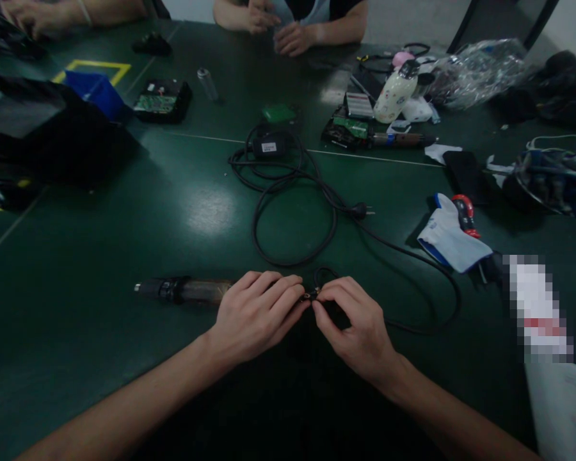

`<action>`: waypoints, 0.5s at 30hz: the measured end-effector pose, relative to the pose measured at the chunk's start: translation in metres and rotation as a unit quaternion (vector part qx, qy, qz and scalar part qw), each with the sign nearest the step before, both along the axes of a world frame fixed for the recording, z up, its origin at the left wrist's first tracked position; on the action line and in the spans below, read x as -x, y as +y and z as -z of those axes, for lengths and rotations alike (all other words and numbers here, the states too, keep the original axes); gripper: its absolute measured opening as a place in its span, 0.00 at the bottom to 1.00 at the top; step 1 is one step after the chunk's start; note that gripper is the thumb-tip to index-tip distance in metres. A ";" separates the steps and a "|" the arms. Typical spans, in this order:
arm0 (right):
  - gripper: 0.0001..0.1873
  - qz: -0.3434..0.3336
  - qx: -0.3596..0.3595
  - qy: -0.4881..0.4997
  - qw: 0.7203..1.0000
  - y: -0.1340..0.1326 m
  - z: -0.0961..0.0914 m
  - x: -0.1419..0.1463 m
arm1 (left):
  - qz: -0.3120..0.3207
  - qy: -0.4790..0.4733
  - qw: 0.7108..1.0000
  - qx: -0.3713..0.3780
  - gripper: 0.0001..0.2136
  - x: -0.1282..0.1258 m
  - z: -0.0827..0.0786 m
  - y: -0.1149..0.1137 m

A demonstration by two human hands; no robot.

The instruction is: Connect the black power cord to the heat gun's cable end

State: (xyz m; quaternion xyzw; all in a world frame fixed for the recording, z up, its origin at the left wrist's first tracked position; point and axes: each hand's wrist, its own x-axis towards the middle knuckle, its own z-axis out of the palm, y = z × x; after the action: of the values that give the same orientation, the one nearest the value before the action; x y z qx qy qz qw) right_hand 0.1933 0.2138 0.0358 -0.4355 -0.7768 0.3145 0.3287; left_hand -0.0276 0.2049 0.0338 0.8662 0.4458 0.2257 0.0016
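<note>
An electric screwdriver (199,291), dark with a metal bit at its left end, lies across the table in front of me. Wrapped over its rear part is my left hand (259,307), closed and hiding much of the body. My right hand (358,323) pinches the end of a thin black cable (324,272) right at the screwdriver's rear end, with thumb and forefinger together. Whether the small plug there sits inside the screwdriver or only touches it, I cannot tell. The cable's loops and a black power adapter (270,147) with a white label lie beyond my hands.
Farther back are a circuit board in a black case (160,99), a blue bin (93,93), a second screwdriver (403,139) and a patterned bottle (396,93). To the right lie a white-and-blue glove (454,237) and crumpled clear plastic (480,70). Two other people's hands show across the table.
</note>
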 end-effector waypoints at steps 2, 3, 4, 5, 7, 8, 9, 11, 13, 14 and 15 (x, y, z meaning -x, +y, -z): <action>0.04 0.000 -0.002 0.003 1.000 0.000 0.000 0.000 | 0.006 -0.004 1.000 0.000 0.10 0.000 0.000 0.000; 0.05 0.000 -0.002 0.004 1.000 0.000 0.000 0.000 | 0.009 -0.005 1.000 0.000 0.11 0.000 0.000 0.000; 0.05 -0.001 -0.003 0.004 1.000 0.000 0.000 0.000 | 0.012 -0.006 1.000 0.002 0.11 0.000 -0.001 0.000; 0.04 -0.001 -0.003 0.003 1.000 0.000 0.000 0.000 | 0.011 -0.006 1.000 0.004 0.11 -0.001 0.000 0.000; 0.04 -0.001 -0.003 -0.001 1.000 0.000 0.000 0.000 | 0.005 -0.003 1.000 0.005 0.09 -0.001 0.000 0.000; 0.04 -0.001 -0.003 -0.002 1.000 0.000 0.000 0.000 | 0.001 -0.002 1.000 0.005 0.08 -0.001 0.000 0.000; 0.04 0.000 -0.002 -0.003 1.000 0.000 0.000 0.000 | -0.002 -0.002 1.000 0.004 0.08 -0.001 0.000 0.000; 0.04 0.001 -0.002 -0.003 1.000 0.000 0.000 0.000 | -0.003 -0.003 1.000 0.004 0.09 -0.001 0.000 0.000; 0.04 0.000 -0.003 -0.001 1.000 0.000 0.001 0.000 | 0.003 -0.007 1.000 0.007 0.10 0.000 -0.001 0.000; 0.04 0.000 -0.003 -0.001 1.000 -0.001 0.001 0.000 | 0.006 -0.009 1.000 0.007 0.11 0.000 -0.001 0.000; 0.04 0.000 -0.003 -0.001 1.000 -0.001 0.001 0.000 | 0.008 -0.010 1.000 0.008 0.11 0.000 -0.001 0.000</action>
State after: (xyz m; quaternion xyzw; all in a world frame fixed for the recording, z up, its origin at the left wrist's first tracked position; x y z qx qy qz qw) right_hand 0.1937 0.2132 0.0347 -0.4349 -0.7782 0.3118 0.3287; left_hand -0.0277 0.2046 0.0348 0.8673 0.4409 0.2306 0.0144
